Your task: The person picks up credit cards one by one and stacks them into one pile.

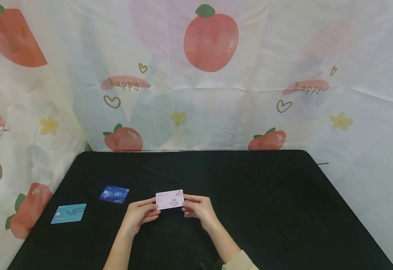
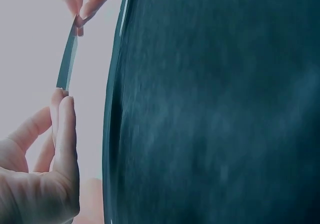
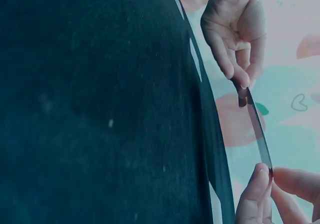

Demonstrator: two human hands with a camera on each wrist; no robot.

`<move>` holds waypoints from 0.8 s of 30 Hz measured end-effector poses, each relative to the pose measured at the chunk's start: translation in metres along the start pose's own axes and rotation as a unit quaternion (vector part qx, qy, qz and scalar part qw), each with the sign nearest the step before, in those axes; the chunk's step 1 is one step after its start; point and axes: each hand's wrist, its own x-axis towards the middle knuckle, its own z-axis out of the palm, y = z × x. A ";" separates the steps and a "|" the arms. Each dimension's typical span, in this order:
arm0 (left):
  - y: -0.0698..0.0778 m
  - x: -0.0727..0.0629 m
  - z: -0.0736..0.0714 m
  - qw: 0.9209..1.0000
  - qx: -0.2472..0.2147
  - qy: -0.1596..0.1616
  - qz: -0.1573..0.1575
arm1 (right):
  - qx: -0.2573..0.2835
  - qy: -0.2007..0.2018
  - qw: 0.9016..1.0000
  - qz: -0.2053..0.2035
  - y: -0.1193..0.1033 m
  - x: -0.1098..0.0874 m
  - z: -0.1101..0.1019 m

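Observation:
A pale pink card [image 1: 169, 199] with small flower prints is held level between both hands, above the black table. My left hand [image 1: 142, 215] pinches its left end between thumb and fingers. At the opposite end, my right hand [image 1: 199, 210] pinches the card the same way. Both wrist views catch it nearly edge-on: the card [image 2: 68, 64] stretches between the left fingers and the right fingertips, and the card [image 3: 258, 129] looks like a thin strip there. Another card [image 1: 190, 216] lies on the table below the right fingers, mostly hidden by them.
Left of the hands, a dark blue VIP card [image 1: 114, 194] lies on the black tabletop [image 1: 267, 210]. Nearer the table's left edge is a light blue VIP card [image 1: 69, 213]. A fruit-printed cloth [image 1: 213, 108] hangs behind the table's far edge and along its sides.

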 end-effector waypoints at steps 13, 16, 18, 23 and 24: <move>-0.006 0.001 0.024 0.999 0.016 -0.027 0.010 | -0.025 0.029 0.999 -0.003 0.001 -0.006 -0.025; -0.007 0.001 0.029 0.999 0.016 -0.035 0.011 | -0.023 0.033 0.999 -0.002 0.001 -0.007 -0.030; -0.009 0.002 0.031 0.999 0.018 -0.039 0.011 | -0.025 0.036 0.999 0.000 0.001 -0.009 -0.033; -0.011 0.003 0.037 0.998 0.021 -0.055 0.012 | -0.033 0.046 0.998 0.004 -0.002 -0.013 -0.038; -0.012 0.003 0.038 0.998 0.022 -0.058 0.012 | -0.035 0.048 0.998 0.006 -0.002 -0.014 -0.039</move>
